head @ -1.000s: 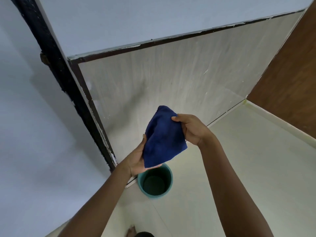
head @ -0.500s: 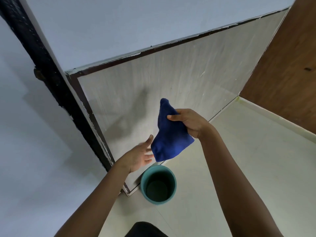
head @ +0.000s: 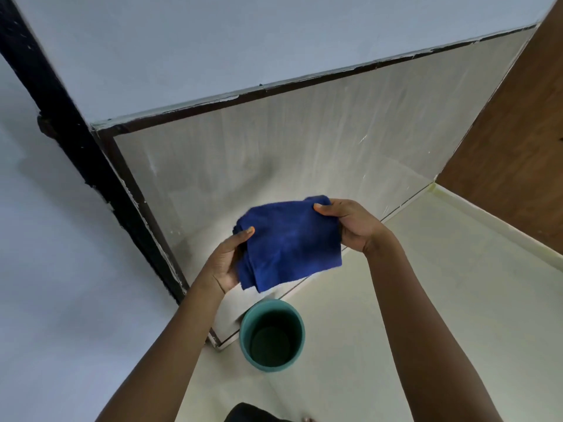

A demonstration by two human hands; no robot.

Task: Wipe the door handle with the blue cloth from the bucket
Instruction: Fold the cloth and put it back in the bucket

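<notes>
Blue cloth (head: 289, 245) looks soft, light and limp. Left hand (head: 227, 263) and right hand (head: 353, 225) pinch its opposite edges, above the teal bucket (head: 272, 336).

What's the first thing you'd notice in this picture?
The bright blue cloth in the middle, held up by the left hand and the right hand. Right below it, a teal bucket stands on the pale floor.
</notes>
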